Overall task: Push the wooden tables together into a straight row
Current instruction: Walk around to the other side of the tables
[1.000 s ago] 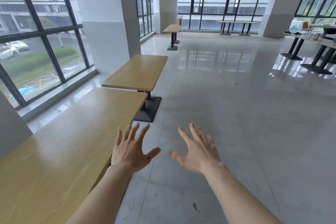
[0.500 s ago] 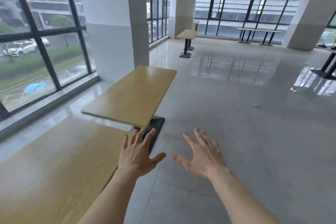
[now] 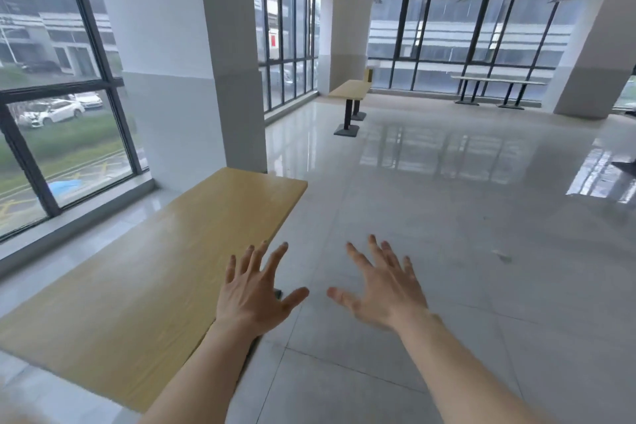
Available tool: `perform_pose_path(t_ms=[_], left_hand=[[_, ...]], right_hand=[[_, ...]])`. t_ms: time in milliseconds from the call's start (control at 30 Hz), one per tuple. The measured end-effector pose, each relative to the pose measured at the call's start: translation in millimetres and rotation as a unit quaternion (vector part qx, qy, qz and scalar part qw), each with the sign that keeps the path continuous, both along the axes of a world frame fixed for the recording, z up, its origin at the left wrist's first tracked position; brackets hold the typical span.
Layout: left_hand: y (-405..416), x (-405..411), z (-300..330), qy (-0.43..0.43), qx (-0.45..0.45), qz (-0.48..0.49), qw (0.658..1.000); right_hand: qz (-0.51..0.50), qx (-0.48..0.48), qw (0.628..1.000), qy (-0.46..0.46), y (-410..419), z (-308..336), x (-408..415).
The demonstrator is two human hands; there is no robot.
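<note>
Both the left hand [image 3: 253, 296] and right hand [image 3: 382, 289] are reaching forward with fingers spread and empty, the wooden table [image 3: 155, 282] lying under the left fingertips.

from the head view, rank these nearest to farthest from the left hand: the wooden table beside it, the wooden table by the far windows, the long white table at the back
From the left hand:
1. Near wooden table, directly beside and under it, on the left.
2. Far wooden table, ahead by the windows.
3. Long white table, against the back windows, to the right.
</note>
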State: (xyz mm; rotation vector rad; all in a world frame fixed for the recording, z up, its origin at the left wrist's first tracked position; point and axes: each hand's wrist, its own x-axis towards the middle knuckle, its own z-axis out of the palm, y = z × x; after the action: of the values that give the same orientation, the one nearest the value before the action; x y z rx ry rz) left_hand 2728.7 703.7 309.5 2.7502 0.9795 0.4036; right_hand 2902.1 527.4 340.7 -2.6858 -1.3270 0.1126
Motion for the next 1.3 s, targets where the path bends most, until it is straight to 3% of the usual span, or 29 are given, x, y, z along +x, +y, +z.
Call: perform_pose_path(t_ms=[433, 833, 1067, 1300], left_hand=[[234.6, 353.8, -50.6, 0.011, -0.038, 0.066, 0.997], [473.9, 610.3, -54.5, 0.018, -0.051, 0.169, 0.984], [592.9, 731.6, -72.7, 0.02, -0.075, 0.29, 0.954], [696.8, 790.5, -84.2, 0.0, -0.098, 0.412, 0.906]], right_hand=[[0.056, -0.035, 0.998, -0.004, 260.0, -33.9, 372.2], [0.166, -0.036, 0.985, -0.002, 543.6, -37.9, 654.6], [0.295, -0.063, 0.953, 0.009, 722.4, -56.3, 790.6], [0.416, -0.086, 0.905, 0.008, 890.3, -65.0, 848.3]])
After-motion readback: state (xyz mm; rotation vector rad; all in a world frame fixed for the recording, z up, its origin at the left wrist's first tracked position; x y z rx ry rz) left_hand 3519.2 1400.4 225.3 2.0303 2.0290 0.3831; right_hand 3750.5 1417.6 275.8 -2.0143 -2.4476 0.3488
